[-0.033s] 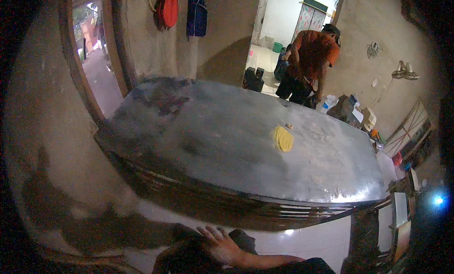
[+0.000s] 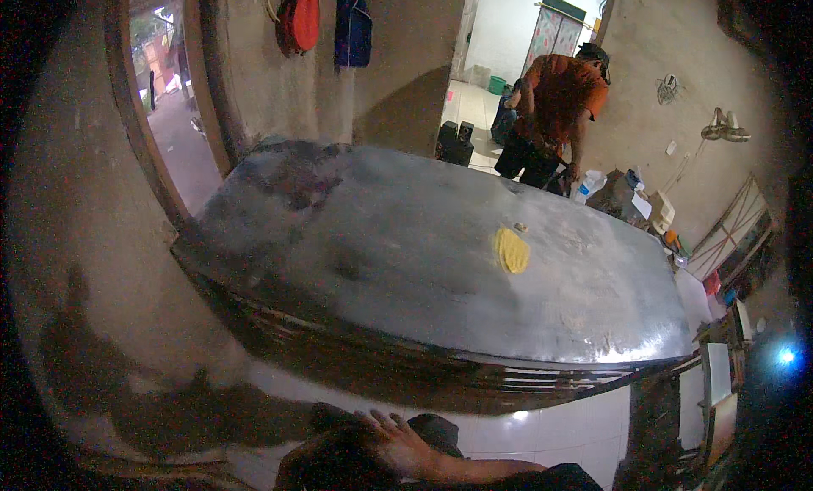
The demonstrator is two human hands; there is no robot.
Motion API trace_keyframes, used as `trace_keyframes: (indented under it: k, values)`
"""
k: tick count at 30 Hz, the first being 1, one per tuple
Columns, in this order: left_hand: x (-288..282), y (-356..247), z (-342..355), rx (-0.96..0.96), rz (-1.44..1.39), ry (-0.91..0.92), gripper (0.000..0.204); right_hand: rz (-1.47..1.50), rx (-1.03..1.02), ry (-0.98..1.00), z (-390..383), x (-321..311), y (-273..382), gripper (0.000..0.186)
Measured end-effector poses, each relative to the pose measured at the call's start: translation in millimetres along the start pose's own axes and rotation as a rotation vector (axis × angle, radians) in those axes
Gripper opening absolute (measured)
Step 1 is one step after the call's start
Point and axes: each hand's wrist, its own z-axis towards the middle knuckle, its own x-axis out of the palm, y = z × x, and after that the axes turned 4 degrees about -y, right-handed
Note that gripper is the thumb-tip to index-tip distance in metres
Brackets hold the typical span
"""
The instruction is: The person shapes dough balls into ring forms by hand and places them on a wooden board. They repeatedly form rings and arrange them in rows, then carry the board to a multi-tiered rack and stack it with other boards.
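Observation:
My right hand [image 2: 400, 444] is low in the view, below the front edge of a big metal table [image 2: 381, 262]. Its fingers are spread and lie flat on something dark, perhaps clothing [image 2: 339, 466]; it grips nothing. My forearm comes in from the lower right. My left hand is out of sight. On the floury tabletop, right of the middle, lies a flat yellow piece of dough [image 2: 511, 250], far out of my hand's reach.
A person in an orange shirt [image 2: 555, 110] stands bent over at the table's far side. Bags hang on the wall [image 2: 322, 17] behind. A doorway [image 2: 165, 110] opens at the left. Boxes and clutter [image 2: 644, 207] crowd the right end. White floor tiles [image 2: 542, 427] lie below the table.

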Motion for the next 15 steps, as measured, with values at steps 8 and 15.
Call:
trace_keyframes:
  k: [8, 15]
  values:
    - [-118, -20, -36, 0.011, 0.074, 0.165, 0.045, -0.147, 0.106, 0.068, 93, 28, 22, 0.043]
    - [-160, -40, -60, 0.06, 0.064, 0.215, 0.047, -0.326, 0.13, -0.013, 138, 63, 42, 0.041]
